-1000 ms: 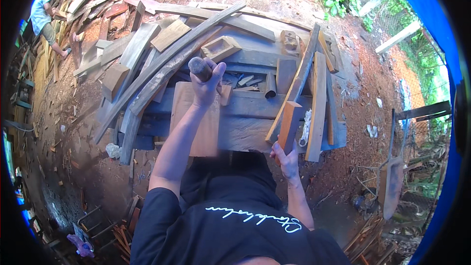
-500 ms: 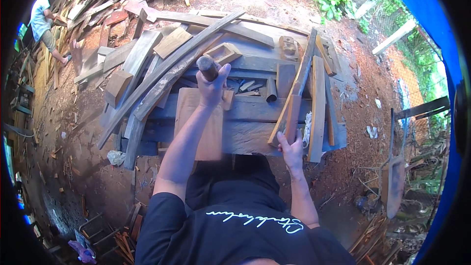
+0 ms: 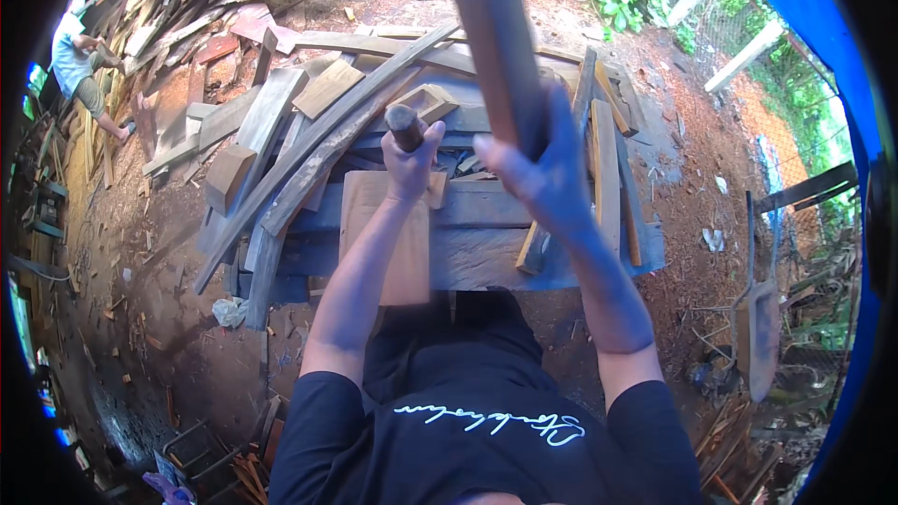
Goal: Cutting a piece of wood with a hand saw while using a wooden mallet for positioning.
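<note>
My left hand is closed around the handle of a chisel, held upright with its round butt facing up. The blade is hidden below my fist. A flat reddish-brown board lies on the bench under and in front of that hand. Raised above the bench to the right, my right hand grips a thick dark block of wood by its lower end. The block stands nearly upright, slightly blurred, apart from the chisel. Beside the chisel sits a small wooden piece.
The heavy wooden bench carries long grey timbers on its left and narrow battens on its right. A hollowed wooden block rests behind the chisel. Scrap wood piles up far left, where another person sits.
My right hand has lifted the wooden block from the right side of the bench up toward the middle. My left hand and the chisel have barely moved.
</note>
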The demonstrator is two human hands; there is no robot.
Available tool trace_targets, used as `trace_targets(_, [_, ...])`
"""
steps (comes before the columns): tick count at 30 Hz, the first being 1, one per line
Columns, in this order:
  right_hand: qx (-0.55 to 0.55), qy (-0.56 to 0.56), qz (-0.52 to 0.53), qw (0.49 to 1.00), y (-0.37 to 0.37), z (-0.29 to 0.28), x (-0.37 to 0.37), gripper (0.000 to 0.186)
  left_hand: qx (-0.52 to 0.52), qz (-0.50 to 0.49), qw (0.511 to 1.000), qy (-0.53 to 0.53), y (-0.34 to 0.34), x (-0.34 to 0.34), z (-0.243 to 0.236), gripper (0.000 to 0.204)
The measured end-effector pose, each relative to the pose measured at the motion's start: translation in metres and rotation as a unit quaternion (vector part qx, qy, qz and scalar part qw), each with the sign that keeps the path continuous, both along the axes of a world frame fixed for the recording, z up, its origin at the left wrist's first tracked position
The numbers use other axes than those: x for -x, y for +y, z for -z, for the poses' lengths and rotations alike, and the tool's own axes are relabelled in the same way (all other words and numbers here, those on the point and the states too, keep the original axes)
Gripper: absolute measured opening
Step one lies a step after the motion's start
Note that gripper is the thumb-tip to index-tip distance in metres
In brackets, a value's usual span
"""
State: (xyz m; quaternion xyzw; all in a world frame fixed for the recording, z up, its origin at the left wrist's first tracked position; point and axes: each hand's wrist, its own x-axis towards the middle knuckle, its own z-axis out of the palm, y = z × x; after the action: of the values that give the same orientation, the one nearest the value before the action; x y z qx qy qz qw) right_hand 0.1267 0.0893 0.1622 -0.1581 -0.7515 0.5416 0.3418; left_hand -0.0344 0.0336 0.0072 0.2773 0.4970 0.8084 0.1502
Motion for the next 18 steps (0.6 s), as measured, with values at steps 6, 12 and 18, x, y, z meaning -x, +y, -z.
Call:
trace_targets(6, [-0.245, -0.318, -0.06, 0.914, 0.011, 0.003, 0.008, 0.048, -0.079, -0.04, 0.986, 0.14, 0.016, -0.01, 0.002, 0.025])
trace_targets(12, [0.037, -0.104, 0.09, 0.99, 0.016, 0.02, -0.057, 0.054, 0.042, 0.006, 0.998, 0.047, -0.003, -0.006, 0.0, 0.021])
trace_targets(18, [0.135, -0.256, 0.33, 0.898, 0.064, 0.193, -0.138, 0.052, -0.004, -0.011, 0.999, 0.049, 0.005, -0.011, 0.0, 0.022])
